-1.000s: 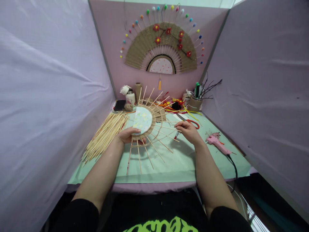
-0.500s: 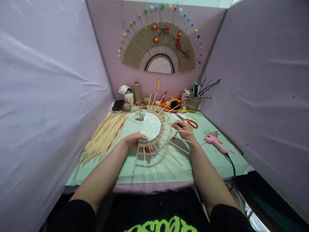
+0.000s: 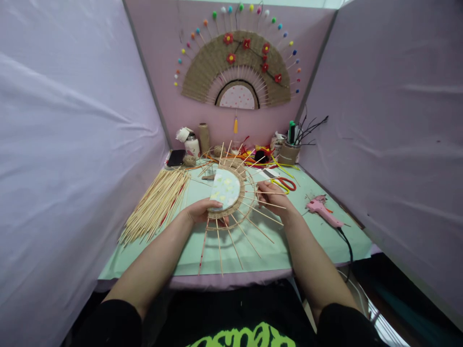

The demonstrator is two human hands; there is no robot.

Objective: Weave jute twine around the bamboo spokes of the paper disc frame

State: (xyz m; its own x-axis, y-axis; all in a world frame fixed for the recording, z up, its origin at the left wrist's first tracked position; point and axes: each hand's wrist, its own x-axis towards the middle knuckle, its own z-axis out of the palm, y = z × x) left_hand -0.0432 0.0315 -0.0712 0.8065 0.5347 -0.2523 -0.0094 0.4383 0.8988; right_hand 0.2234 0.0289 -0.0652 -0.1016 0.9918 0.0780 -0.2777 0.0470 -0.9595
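Note:
A half-round fan frame (image 3: 227, 189) is held over the table, its flat side facing left. It has a pale patterned centre, a woven twine border (image 3: 240, 196) and thin wooden sticks (image 3: 261, 230) spreading outward. My left hand (image 3: 205, 211) grips the lower left corner, thumb on the front and fingers behind. At the right side, my right hand (image 3: 270, 196) is closed with its fingertips pinched at an outer ring of twine (image 3: 249, 215) that runs across the sticks. The sticks partly cover this hand. Whether it pinches the twine or a stick is hard to see.
A pile of wooden sticks (image 3: 155, 205) lies at left. Red-handled scissors (image 3: 285, 184) and a pink glue gun (image 3: 323, 212) lie at right. Behind stand a bottle (image 3: 192, 146), a twine roll (image 3: 204, 138) and a pen holder (image 3: 289, 153). A finished fan (image 3: 238, 62) hangs on the back wall.
My right hand has dropped slightly and turned, its fingers now closer to the sticks' outer ring. The fan frame has tilted a little; my left hand keeps its grip.

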